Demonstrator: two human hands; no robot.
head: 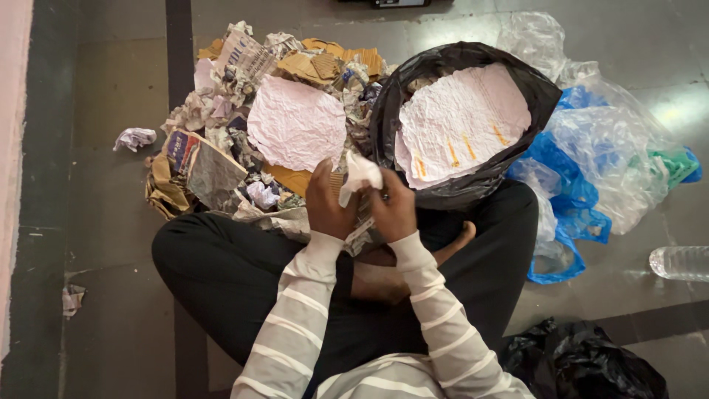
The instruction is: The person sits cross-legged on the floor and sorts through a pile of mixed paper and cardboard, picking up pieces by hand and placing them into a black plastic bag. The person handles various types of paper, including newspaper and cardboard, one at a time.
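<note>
Gripping a crumpled white paper (360, 174) between left hand (327, 201) and right hand (394, 210).

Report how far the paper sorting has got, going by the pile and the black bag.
Done: the black bag already holds crumpled pink sheets near its rim. In hand: the left hand and right hand together grip a white paper scrap. Left: the waste pile of paper and cardboard on the floor looks large.

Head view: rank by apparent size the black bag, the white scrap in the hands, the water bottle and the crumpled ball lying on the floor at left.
1. black bag
2. water bottle, cut off by the frame edge
3. white scrap and crumpled ball: look alike, unranked
</note>
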